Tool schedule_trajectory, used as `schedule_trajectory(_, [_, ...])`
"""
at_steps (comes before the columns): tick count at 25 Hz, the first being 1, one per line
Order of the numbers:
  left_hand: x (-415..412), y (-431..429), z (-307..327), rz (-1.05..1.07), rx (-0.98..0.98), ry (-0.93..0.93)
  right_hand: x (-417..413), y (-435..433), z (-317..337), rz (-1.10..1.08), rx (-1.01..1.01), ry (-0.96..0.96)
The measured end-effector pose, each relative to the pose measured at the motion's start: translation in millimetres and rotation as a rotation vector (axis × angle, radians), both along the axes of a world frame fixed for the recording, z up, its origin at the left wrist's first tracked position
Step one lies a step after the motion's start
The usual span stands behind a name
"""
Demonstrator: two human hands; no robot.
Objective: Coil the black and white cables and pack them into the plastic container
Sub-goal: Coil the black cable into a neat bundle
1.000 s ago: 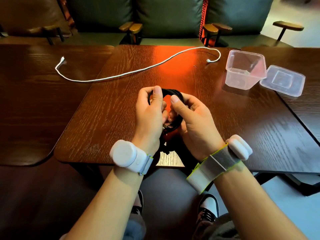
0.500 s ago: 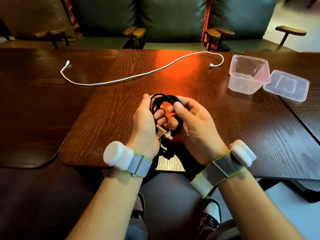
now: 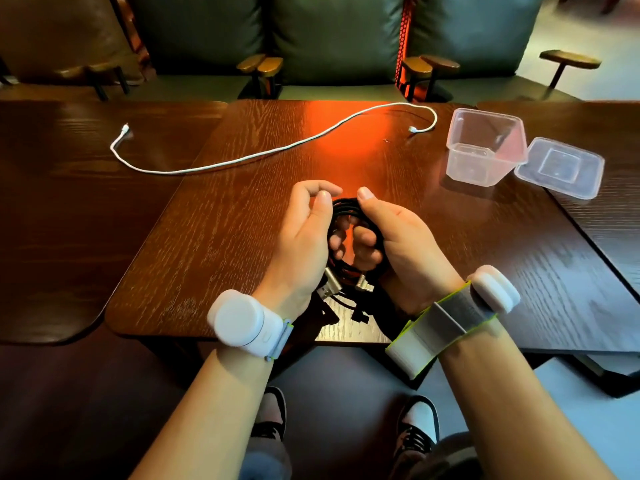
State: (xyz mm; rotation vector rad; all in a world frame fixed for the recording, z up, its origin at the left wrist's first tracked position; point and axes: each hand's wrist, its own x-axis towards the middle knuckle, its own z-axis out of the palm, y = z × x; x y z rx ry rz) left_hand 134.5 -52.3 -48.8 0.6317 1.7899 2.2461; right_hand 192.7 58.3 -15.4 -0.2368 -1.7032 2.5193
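Black cable (image 3: 346,216) coiled; right hand (image 3: 398,244) gripped it, left hand (image 3: 304,237) half open beside. Next, I judged: into container (image 3: 485,147); white cable (image 3: 263,154) uncoiled.

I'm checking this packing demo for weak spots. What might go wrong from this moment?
The coiled black cable is untied; only the right hand grips it while the left hand looks loose, so the loops may spring apart. Its metal plugs dangle and could snag. The clear plastic container sits tilted and might tip when loaded.

dark wood tables (image 3: 207,237) | green leather seats (image 3: 332,32) | orange light patch (image 3: 332,133)
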Motion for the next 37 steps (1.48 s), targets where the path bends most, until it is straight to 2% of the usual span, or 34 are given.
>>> schedule_trajectory(8, [-4,-4,3,0.148,-0.213,0.244,5,-1,2,-0.088,-0.028,-0.002])
schedule_trajectory(10, [-7,-5,2,0.170,-0.139,0.197,6,-1,4,-0.080,-0.031,-0.008])
schedule_trajectory(13, [-10,-4,2,0.130,0.013,0.025,6,-1,4,-0.103,-0.073,-0.002])
schedule_trajectory(17, [0,3,1,0.093,0.008,-0.052,2,0,3,-0.201,-0.147,-0.018])
schedule_trajectory(19, [8,8,2,0.119,-0.068,0.039,0,-3,0,-0.243,-0.154,0.001])
schedule_trajectory(25, [13,4,8,0.195,-0.411,0.535,0,-7,-2,-0.204,-0.158,0.070])
schedule_trajectory(28, [9,-3,11,0.260,-0.448,0.747,1,-8,-1,-0.193,-0.156,0.075])
schedule_trajectory(31, [8,-6,10,0.364,-0.444,0.830,2,-10,-1,-0.141,-0.212,0.064])
schedule_trajectory(34, [4,-7,9,0.415,-0.404,0.830,3,-7,3,-0.030,-0.266,0.065])
schedule_trajectory(37, [1,-9,9,0.413,-0.365,0.799,4,-4,6,0.019,-0.187,0.042])
